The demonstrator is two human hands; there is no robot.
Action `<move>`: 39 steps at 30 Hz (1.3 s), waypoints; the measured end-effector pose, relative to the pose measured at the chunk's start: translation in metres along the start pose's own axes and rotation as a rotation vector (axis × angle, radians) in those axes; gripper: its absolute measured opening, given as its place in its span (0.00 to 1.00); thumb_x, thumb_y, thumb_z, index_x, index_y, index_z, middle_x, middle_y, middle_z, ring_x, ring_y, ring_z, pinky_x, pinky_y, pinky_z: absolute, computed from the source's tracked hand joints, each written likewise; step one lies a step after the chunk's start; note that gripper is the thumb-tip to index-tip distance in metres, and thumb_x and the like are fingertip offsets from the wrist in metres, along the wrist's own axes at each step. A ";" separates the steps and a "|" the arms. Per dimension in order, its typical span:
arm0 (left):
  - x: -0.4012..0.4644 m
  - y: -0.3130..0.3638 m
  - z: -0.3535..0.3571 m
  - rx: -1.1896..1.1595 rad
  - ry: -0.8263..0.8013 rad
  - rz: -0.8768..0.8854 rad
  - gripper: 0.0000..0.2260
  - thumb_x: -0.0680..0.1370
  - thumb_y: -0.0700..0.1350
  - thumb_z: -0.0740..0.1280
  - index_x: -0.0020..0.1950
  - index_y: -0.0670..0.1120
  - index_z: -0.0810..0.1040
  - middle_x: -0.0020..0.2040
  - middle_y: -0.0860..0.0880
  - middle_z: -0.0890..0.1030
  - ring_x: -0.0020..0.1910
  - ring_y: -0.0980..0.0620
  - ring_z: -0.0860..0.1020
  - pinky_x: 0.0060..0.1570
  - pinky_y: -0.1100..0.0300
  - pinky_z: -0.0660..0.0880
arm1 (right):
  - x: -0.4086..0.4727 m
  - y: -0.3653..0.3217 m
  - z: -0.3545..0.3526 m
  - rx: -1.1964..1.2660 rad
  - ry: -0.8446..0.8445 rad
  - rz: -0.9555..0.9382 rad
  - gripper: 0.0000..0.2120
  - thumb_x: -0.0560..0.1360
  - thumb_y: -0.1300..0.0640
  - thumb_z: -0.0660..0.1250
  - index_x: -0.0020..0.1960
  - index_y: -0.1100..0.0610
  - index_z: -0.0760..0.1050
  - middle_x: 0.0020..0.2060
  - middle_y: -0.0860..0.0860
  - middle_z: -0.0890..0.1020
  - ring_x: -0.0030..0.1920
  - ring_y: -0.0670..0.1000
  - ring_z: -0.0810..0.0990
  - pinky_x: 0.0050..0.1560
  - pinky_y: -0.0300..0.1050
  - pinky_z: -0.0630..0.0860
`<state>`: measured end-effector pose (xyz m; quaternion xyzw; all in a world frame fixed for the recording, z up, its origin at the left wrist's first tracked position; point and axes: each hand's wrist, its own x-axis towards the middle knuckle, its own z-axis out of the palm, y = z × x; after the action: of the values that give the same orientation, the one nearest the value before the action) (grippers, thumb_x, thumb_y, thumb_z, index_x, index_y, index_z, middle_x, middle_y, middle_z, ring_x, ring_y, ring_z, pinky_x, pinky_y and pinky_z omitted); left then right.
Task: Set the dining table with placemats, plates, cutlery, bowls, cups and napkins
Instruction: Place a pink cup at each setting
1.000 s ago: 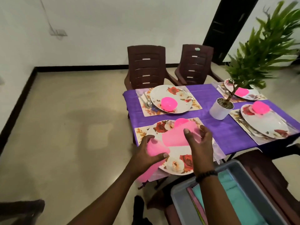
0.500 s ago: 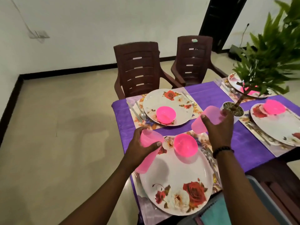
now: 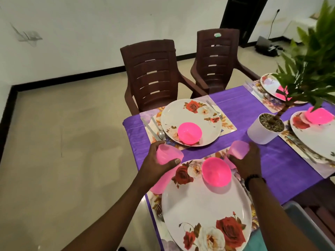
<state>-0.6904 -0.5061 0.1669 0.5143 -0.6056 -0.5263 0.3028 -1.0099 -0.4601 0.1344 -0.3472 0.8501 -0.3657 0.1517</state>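
My left hand (image 3: 154,165) grips a pink cup (image 3: 168,156) at the left top corner of the near place setting, over the edge of the floral plate (image 3: 199,205). My right hand (image 3: 248,160) holds a second pink cup (image 3: 237,149) just right of the pink bowl (image 3: 216,172) that sits on that plate, low over the purple tablecloth (image 3: 253,171). Across the table lies another floral plate (image 3: 190,113) with a pink bowl (image 3: 189,133), a spoon (image 3: 161,134) at its left and a fork (image 3: 215,111) at its right.
A white pot (image 3: 261,133) with a leafy plant stands mid-table. Two more set plates with pink bowls (image 3: 319,116) lie at the right. Two brown chairs (image 3: 152,73) stand beyond the table. A grey bin (image 3: 308,225) is at the bottom right.
Both hands moved forward from the near plate's front toward its far side with a cup each. The right hand then lowered its cup beside the bowl. The view came closer to the table.
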 end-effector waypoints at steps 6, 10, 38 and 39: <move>0.009 -0.011 -0.004 -0.008 -0.006 -0.041 0.38 0.64 0.63 0.75 0.69 0.59 0.62 0.64 0.53 0.71 0.58 0.49 0.75 0.49 0.56 0.80 | -0.005 -0.044 -0.009 -0.110 0.145 0.081 0.52 0.62 0.30 0.68 0.76 0.57 0.56 0.74 0.59 0.62 0.73 0.63 0.58 0.68 0.66 0.56; 0.010 -0.015 -0.007 -0.013 -0.031 -0.057 0.36 0.63 0.63 0.75 0.66 0.60 0.63 0.62 0.55 0.71 0.57 0.51 0.76 0.47 0.56 0.80 | -0.025 -0.096 -0.004 0.158 0.214 -0.157 0.38 0.72 0.32 0.63 0.72 0.57 0.64 0.69 0.55 0.69 0.69 0.57 0.67 0.67 0.57 0.65; 0.057 -0.044 -0.138 0.083 -0.405 0.208 0.36 0.65 0.56 0.78 0.68 0.60 0.65 0.60 0.61 0.76 0.59 0.63 0.77 0.54 0.69 0.76 | -0.183 -0.226 0.156 0.202 -0.350 0.036 0.37 0.66 0.35 0.73 0.70 0.49 0.69 0.62 0.44 0.76 0.59 0.46 0.76 0.59 0.49 0.77; 0.057 -0.045 -0.140 0.086 -0.423 0.211 0.36 0.65 0.55 0.79 0.68 0.60 0.65 0.60 0.62 0.76 0.58 0.64 0.77 0.53 0.71 0.75 | -0.185 -0.226 0.157 0.214 -0.341 0.049 0.36 0.66 0.35 0.73 0.70 0.48 0.69 0.62 0.43 0.76 0.58 0.46 0.76 0.59 0.49 0.77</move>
<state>-0.5663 -0.6019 0.1513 0.3391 -0.7278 -0.5614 0.2003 -0.6897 -0.5222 0.1916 -0.3651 0.7767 -0.3858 0.3385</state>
